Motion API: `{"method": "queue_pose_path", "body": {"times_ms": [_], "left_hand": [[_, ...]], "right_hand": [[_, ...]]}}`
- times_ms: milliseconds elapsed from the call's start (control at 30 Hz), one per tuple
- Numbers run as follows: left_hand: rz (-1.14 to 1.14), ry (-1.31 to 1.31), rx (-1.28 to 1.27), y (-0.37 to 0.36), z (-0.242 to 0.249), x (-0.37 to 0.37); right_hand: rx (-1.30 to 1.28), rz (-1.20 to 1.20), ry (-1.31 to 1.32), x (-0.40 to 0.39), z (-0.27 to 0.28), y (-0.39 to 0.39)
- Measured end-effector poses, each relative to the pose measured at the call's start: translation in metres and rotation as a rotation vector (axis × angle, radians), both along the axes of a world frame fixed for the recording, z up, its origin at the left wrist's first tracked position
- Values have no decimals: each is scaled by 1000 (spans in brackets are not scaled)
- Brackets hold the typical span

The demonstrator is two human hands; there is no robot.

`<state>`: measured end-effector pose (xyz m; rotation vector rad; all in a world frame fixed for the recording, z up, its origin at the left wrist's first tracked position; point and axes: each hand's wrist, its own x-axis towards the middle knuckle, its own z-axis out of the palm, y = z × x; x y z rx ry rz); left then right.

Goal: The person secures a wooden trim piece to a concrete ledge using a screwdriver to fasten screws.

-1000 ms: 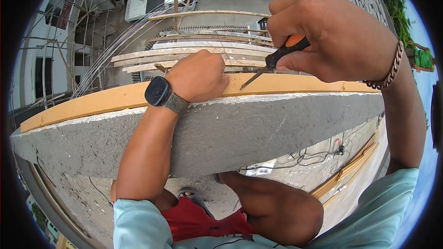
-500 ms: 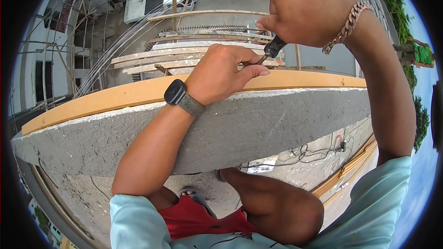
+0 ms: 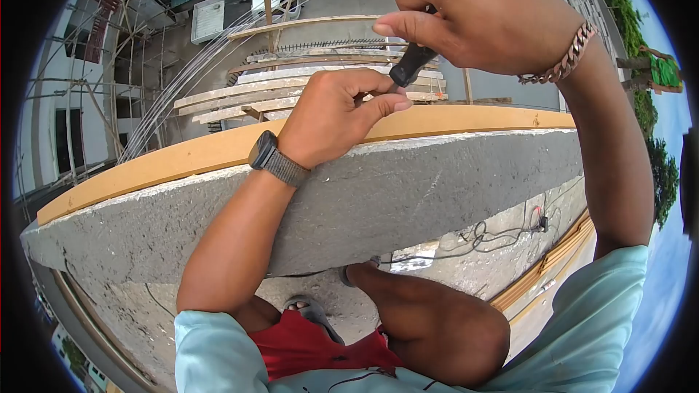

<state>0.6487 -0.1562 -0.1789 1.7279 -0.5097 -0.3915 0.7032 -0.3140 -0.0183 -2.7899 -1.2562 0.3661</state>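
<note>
Above the far side of a concrete wall, my right hand (image 3: 484,18) is wrapped around the black handle of a screwdriver (image 3: 411,65), which slants down toward the left. My left hand (image 3: 342,110) is closed in a pinch right at the lower end of that handle; the shaft and tip are hidden by its finger and thumb. Just beneath the left hand runs a long yellowish wooden board (image 3: 466,118), lying along the outer edge of the rough grey wall top (image 3: 408,182). A watch sits on my left wrist and a chain bracelet on my right.
Beyond the wall are wooden planks (image 3: 240,99), stretched wires (image 3: 164,105) and a white vehicle (image 3: 210,20) far below. Bamboo scaffolding (image 3: 91,94) stands at left. On the floor on my side lie black cables (image 3: 480,239) and long wooden strips (image 3: 550,266).
Both hands have shifted slightly left. My right hand has turned on the screwdriver, its thumb now extended along the handle, and the handle has come closer to my left fingertips, covering the metal shaft.
</note>
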Motion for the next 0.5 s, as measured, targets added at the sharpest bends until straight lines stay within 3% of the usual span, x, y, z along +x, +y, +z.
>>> {"method": "queue_pose_path", "body": {"times_ms": [33,100,133,200,233,333,400,433,500], "left_hand": [[-5,-1,4,0,3,0],[11,76,70,1,9,0],[10,76,72,2,5,1],[-43,69,-102,6,-9,7],[-45,70,-102,6,-11,7],[-91,68,-172,5,-9,7],[-38,102,-25,5,2,3],[-40,101,-24,3,3,3],[28,41,9,1,4,2]], "right_hand": [[4,-5,-1,-1,7,10],[-150,-417,251,-3,23,36],[-148,-418,251,-8,21,33],[166,-90,3,-17,5,20],[166,-92,4,-12,-6,14],[21,53,-96,15,-29,-1],[-491,644,-587,20,-32,-3],[-491,642,-588,21,-34,-2],[-230,202,-232,22,-38,1]]}}
